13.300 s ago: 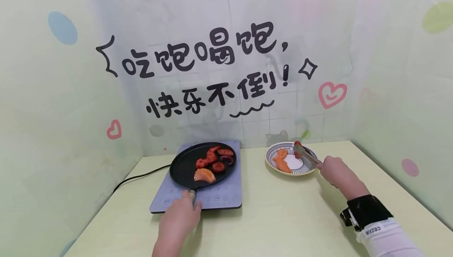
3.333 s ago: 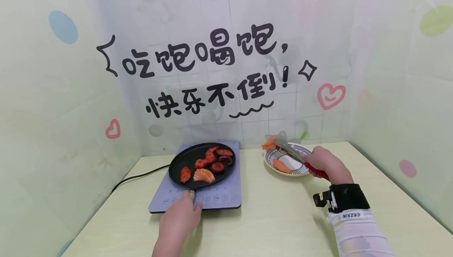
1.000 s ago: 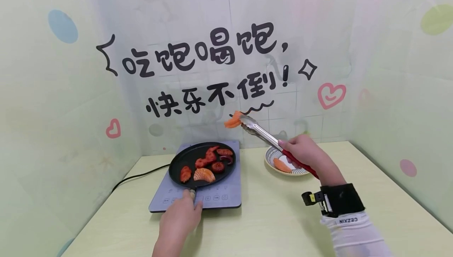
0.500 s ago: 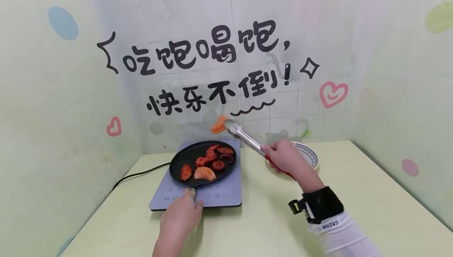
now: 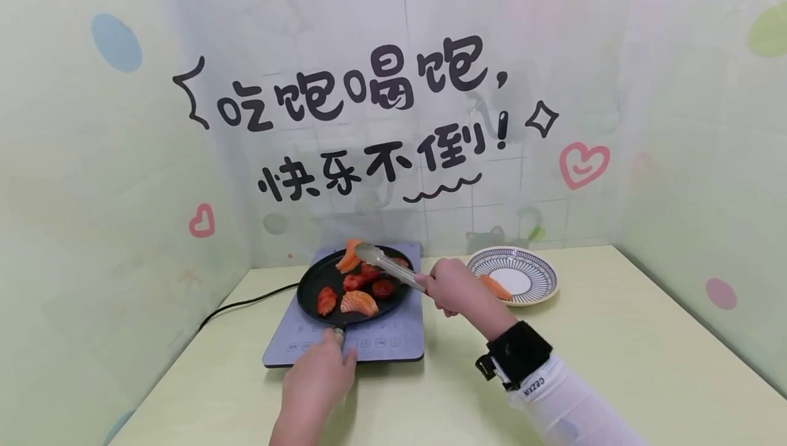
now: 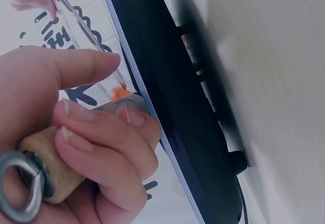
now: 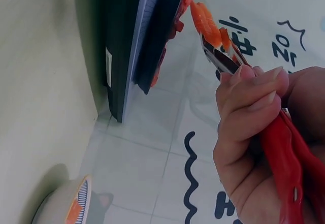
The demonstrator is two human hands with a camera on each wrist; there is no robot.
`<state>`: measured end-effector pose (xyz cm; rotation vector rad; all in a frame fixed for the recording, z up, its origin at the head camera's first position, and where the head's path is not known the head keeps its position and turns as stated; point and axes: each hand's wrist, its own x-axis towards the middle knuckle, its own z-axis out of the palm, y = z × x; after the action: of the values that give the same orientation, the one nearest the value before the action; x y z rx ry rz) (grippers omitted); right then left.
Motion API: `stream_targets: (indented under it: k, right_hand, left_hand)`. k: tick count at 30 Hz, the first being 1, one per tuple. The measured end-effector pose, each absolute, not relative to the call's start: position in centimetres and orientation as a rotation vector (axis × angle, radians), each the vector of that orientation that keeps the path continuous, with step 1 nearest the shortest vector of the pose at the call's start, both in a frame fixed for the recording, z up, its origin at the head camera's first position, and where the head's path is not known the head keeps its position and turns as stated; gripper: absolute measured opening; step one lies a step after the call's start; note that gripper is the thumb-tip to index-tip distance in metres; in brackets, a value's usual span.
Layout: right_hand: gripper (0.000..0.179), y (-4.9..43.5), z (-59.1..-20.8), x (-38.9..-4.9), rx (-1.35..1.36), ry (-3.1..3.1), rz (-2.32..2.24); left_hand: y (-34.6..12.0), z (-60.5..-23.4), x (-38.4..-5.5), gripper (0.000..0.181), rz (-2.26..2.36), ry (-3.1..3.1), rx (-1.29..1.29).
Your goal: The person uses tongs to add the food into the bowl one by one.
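Note:
My left hand (image 5: 320, 374) grips the wooden handle (image 6: 61, 176) of a black frying pan (image 5: 309, 282), which sits on an induction cooker (image 5: 406, 330). A metal ring hangs at the handle's end in the left wrist view. With my right hand (image 5: 461, 292) I hold metal tongs (image 5: 393, 268) by their red grips (image 7: 284, 168). The tongs pinch an orange salmon-like slice (image 5: 348, 258) (image 7: 205, 23) close over the pan's back part. Around it in the pan lie a red lumpy piece (image 5: 326, 301), a striped orange slice (image 5: 359, 303), a round red slice (image 5: 383, 289) and other red pieces.
To the right stands a patterned plate (image 5: 541, 275) with one orange slice (image 5: 495, 287) at its left side. A black cord (image 5: 246, 304) runs left from the cooker over the pale table (image 5: 443, 391). A printed wall covering (image 5: 344, 214) closes off the back.
A red piece has gone from the plate to the pan's left side. The tongs then lifted an orange slice off the plate, carried it left and lowered it over the pan. My left hand stayed put.

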<state>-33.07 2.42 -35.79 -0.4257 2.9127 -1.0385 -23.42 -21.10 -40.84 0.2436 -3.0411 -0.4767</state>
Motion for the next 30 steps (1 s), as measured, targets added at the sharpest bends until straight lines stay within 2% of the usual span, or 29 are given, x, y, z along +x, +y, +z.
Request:
stream_targets:
  k: [11,30]
  right_hand:
    - [0.053,-0.6,-32.5,-33.7,-0.445,2.986,-0.682]
    - [0.024,-5.4,-26.2,-31.3,-1.111,3.28,0.32]
  left_hand:
    - [-21.1,-40.6,-23.3,0.072,-0.499,-3.029,0.232]
    - [-21.1,-40.9,-23.1,0.07,-0.489,-3.005,0.201]
